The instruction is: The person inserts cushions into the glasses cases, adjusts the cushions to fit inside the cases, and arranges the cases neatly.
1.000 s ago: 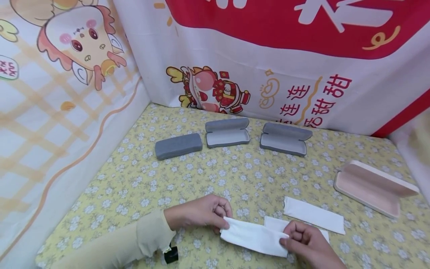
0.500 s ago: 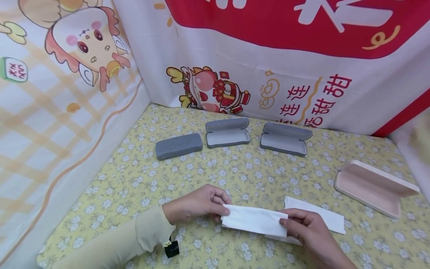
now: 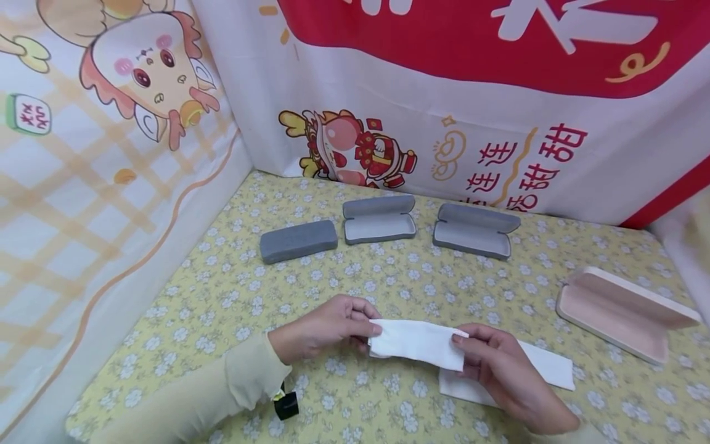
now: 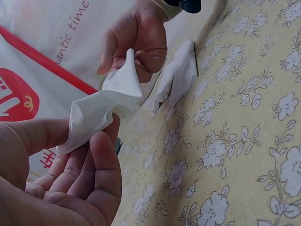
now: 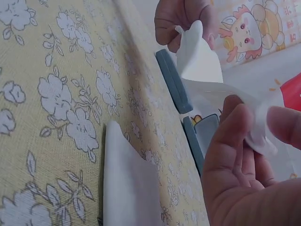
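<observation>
A folded white cloth is stretched between my two hands, raised over the flowered tablecloth. My left hand pinches its left end, thumb on top. At the other end, my right hand grips the corner between thumb and fingers. From the left wrist side the cloth looks thin and layered, bending loosely at the middle. Beneath my right hand lies a second folded white cloth, partly hidden by it. A third white cloth lies just beyond, also partly covered by the hand.
Toward the back stand a closed grey glasses case and two open grey cases, one in the middle and one farther right. An open pink-lined case sits at the right. Printed curtains border the table.
Both hands have lifted the held cloth away from me, up the head view. The right hand has come slightly closer to the left, and the cloth sags more. The cases stay where they were.
</observation>
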Available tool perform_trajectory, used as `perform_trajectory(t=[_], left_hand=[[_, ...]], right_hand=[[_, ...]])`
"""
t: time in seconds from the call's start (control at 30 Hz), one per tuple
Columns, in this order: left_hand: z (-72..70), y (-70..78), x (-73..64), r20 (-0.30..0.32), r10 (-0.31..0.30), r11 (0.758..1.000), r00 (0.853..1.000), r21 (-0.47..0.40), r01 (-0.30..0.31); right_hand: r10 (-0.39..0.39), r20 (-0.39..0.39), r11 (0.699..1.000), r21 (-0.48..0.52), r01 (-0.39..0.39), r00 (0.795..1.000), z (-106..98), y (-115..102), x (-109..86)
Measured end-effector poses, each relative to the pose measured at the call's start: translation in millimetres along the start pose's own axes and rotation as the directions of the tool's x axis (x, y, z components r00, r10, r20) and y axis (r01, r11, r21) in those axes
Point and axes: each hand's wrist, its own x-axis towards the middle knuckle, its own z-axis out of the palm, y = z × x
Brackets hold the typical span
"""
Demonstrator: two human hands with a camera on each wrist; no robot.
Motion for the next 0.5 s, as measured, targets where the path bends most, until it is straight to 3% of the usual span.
perform_trajectory(t=[0.13,0.33,0.5], left_hand=[[-5.6,2.9,1.5,-0.01,0.003,1.0,1.0,-0.001,-0.003],[-15.9,7.1,8.0,-0.053,-0.014,0.999,0.998,-0.05,0.012],[-22.5,12.7,13.2,-0.095,0.004,0.997,0.995,-0.072,-0.011]], right_hand=[[-0.041,0.034,0.998,-0.043,0.042,0.999,-2.8,-1.6,5.2],[-0.071,-0.073,0.984,-0.166,0.058,0.995,0.2,-15.5,18.4],[-0.111,-0.076,0.978,-0.187,0.096,0.991,2.8,-26.2,28.6]])
